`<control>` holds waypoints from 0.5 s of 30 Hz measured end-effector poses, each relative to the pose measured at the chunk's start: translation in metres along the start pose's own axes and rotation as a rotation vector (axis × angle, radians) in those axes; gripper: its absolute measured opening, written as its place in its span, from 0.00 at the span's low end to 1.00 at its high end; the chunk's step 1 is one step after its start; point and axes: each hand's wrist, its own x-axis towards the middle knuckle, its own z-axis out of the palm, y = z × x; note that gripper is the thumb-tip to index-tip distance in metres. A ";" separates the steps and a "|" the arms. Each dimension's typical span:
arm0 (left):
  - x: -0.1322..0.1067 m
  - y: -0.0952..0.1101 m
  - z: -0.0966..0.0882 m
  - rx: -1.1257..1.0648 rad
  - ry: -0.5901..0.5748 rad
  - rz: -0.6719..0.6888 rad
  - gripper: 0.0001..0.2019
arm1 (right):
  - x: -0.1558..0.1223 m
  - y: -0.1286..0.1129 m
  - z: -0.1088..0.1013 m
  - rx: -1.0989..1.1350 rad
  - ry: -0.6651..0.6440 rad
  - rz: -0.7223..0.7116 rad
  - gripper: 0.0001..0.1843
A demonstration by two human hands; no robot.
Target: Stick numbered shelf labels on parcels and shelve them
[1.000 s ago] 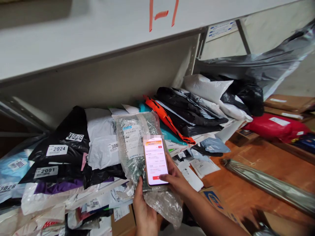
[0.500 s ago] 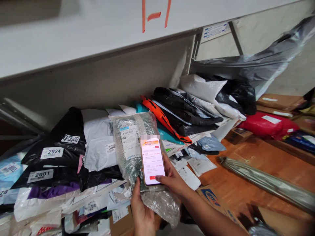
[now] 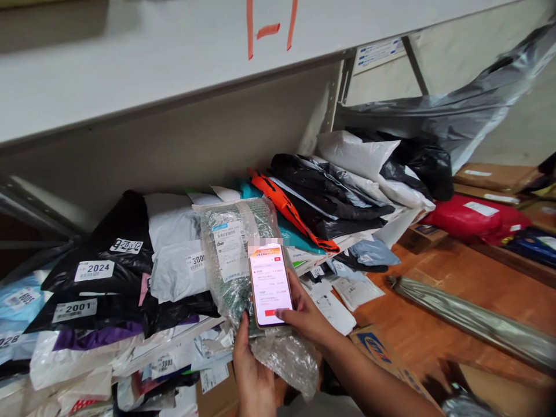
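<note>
My right hand [image 3: 302, 310] is closed around a smartphone [image 3: 270, 286], its lit screen facing me and the thumb lying near a red button at the bottom. Behind the phone is a bubble-wrapped parcel [image 3: 237, 223] with dark green contents and a white shipping label [image 3: 229, 251]. My left hand [image 3: 252, 370] grips this parcel at its lower end, thumb on top; the fingers underneath are hidden. A loose tail of bubble wrap [image 3: 289, 359] hangs below, between the hands.
Shelf parcels flank the hands: black bags [image 3: 93, 269] and a grey bag [image 3: 174, 255] left, an orange bag [image 3: 289, 208] and black bags [image 3: 325, 197] right. A lower shelf holds more packets. Cartons [image 3: 384, 353] and a long wrapped bundle [image 3: 469, 318] lie on the floor.
Very little differs. The view has shifted slightly; both hands keep their hold on the phone and the parcel.
</note>
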 end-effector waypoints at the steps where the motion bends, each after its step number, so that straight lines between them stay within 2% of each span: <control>1: 0.000 0.000 0.000 -0.005 0.008 0.013 0.11 | 0.000 0.000 0.000 0.002 -0.006 0.002 0.44; 15: -0.004 0.000 0.005 0.011 0.013 0.017 0.11 | 0.000 -0.005 0.004 0.011 0.008 0.001 0.42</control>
